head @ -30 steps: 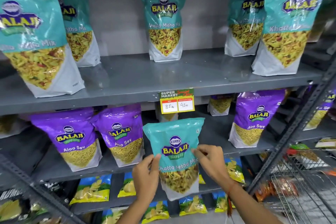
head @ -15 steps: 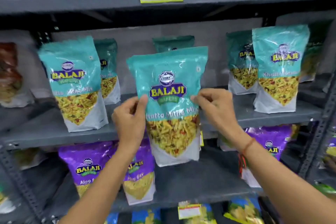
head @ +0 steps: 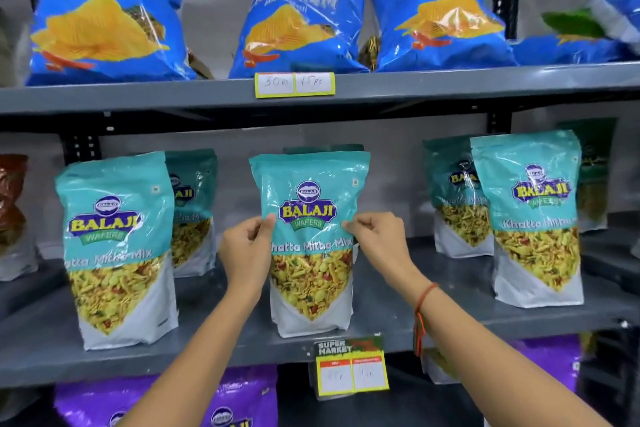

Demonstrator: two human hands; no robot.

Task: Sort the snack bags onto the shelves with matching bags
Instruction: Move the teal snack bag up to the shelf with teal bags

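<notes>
A teal Khatta Mitha Mix bag [head: 310,239] stands upright on the grey middle shelf [head: 381,326], its base resting near the front edge. My left hand [head: 244,246] pinches its left side and my right hand [head: 377,239] pinches its right side. Matching teal bags stand on the same shelf: one at the left front [head: 117,246] with another behind it [head: 192,211], and two at the right [head: 533,215]. Another teal bag is mostly hidden behind the held one.
Blue Crunchem chip bags [head: 304,17] fill the shelf above. Purple Aloo Sev bags [head: 239,402] show on the shelf below. Yellow price tags [head: 351,374] hang on the shelf edges. A dark reddish bag [head: 12,204] sits at the far left.
Both hands raised the teal bag from in front of the purple-bag shelf up to the teal-bag shelf, where it now stands. My view tilted upward.
</notes>
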